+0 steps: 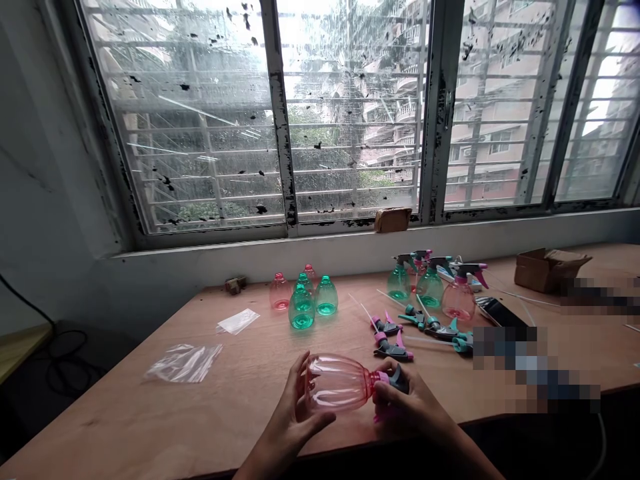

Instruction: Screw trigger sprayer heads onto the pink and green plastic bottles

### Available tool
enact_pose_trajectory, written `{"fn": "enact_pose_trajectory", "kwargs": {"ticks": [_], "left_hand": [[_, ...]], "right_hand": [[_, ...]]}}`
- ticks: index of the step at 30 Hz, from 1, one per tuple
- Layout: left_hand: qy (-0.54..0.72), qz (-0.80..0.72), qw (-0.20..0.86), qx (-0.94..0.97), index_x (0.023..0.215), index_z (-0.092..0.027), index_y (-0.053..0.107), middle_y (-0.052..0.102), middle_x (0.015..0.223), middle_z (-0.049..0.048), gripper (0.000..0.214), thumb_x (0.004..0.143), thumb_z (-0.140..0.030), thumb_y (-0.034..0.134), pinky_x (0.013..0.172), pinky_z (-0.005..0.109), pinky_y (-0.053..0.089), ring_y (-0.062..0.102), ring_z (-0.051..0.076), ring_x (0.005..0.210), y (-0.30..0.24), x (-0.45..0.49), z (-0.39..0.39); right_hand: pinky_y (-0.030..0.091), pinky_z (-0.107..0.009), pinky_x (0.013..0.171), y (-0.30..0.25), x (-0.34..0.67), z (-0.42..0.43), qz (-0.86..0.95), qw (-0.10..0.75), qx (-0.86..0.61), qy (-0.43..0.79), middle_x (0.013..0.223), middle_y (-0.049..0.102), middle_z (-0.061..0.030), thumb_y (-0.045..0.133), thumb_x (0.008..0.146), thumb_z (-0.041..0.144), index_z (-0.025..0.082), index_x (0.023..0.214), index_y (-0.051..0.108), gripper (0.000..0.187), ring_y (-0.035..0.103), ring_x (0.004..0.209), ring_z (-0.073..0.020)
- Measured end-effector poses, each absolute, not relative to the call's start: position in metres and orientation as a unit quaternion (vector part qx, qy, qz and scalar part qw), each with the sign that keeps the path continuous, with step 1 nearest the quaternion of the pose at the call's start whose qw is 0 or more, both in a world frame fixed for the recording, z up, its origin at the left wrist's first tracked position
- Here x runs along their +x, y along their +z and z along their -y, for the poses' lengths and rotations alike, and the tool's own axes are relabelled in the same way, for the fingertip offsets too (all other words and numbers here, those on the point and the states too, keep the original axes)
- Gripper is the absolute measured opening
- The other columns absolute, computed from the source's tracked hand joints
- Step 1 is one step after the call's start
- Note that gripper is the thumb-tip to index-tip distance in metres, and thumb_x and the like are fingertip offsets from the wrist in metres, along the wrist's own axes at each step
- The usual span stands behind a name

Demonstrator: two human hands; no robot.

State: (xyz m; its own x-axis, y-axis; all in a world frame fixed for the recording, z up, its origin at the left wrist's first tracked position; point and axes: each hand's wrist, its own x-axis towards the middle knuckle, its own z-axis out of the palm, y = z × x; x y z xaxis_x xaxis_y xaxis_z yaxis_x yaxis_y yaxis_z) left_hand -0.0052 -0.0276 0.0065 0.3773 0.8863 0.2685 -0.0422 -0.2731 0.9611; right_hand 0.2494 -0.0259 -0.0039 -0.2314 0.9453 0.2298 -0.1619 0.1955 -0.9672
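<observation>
A clear pink spray bottle point(340, 382) lies sideways in the air above the table's front edge, its base to the left. My left hand point(300, 407) wraps round the base end. My right hand point(405, 397) grips the pink-collared spray head point(397, 379) at the bottle's neck; the fingers hide much of it, so I cannot tell how far it is screwed on. Loose spray heads, pink-and-grey point(393, 347) and teal-and-grey point(440, 329), lie just beyond my right hand with their thin tubes. Further back stand headless bottles, green point(302, 309) and pink point(280, 292).
Bottles with spray heads fitted, green point(399, 282) and pink point(458, 298), stand at the back right. Nearby lie a dark phone point(503, 317) and an open cardboard box point(547, 270). Plastic bags point(185, 363) and a white paper point(239, 321) rest on the left. Windows run behind the table.
</observation>
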Motion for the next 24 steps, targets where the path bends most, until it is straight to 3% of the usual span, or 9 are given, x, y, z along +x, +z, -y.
{"fn": "enact_pose_trajectory", "kwargs": {"ticks": [6,9,13,19,24], "left_hand": [[0.448,-0.329,0.464,0.690,0.150,-0.034,0.021,0.020,0.160,0.0089,0.094,0.075,-0.035,0.078,0.118,0.049,0.022,0.025,0.034,0.144,0.0048,-0.0070,0.0265],[0.443,-0.332,0.488,0.675,0.152,-0.032,0.016,0.028,0.157,0.0112,0.103,0.073,-0.036,0.081,0.119,0.049,0.019,0.031,0.033,0.142,0.0022,-0.0091,0.0246],[0.433,-0.351,0.533,0.636,0.153,-0.022,0.015,0.047,0.144,0.0169,0.099,0.077,-0.046,0.075,0.114,0.050,0.030,0.046,0.034,0.132,-0.0006,-0.0123,0.0223],[0.432,-0.353,0.479,0.678,0.150,-0.034,0.021,0.028,0.158,0.0070,0.095,0.075,-0.037,0.079,0.119,0.047,0.022,0.032,0.031,0.141,0.0045,-0.0105,0.0250],[0.439,-0.350,0.488,0.669,0.152,-0.031,0.017,0.040,0.150,0.0124,0.099,0.075,-0.042,0.078,0.117,0.049,0.023,0.038,0.033,0.137,0.0007,-0.0106,0.0228]], "right_hand": [[0.056,-0.030,0.056,-0.0040,0.2508,0.0246,0.594,0.503,-0.356,0.518,0.067,0.069,-0.0027,0.072,0.075,0.055,0.018,0.084,0.057,0.041,0.067,0.060,-0.0195],[0.056,-0.030,0.055,-0.0062,0.2508,0.0229,0.591,0.504,-0.356,0.519,0.067,0.069,-0.0018,0.073,0.075,0.055,0.019,0.085,0.057,0.041,0.067,0.060,-0.0195],[0.057,-0.030,0.053,-0.0091,0.2501,0.0218,0.583,0.504,-0.353,0.531,0.066,0.069,-0.0006,0.074,0.075,0.053,0.019,0.086,0.056,0.040,0.067,0.056,-0.0194],[0.057,-0.030,0.052,-0.0101,0.2496,0.0217,0.574,0.511,-0.340,0.542,0.065,0.069,0.0000,0.075,0.076,0.050,0.019,0.086,0.054,0.039,0.068,0.053,-0.0184],[0.059,-0.031,0.052,-0.0098,0.2491,0.0217,0.567,0.518,-0.333,0.547,0.066,0.068,0.0005,0.075,0.076,0.049,0.019,0.086,0.054,0.038,0.068,0.054,-0.0182]]}}
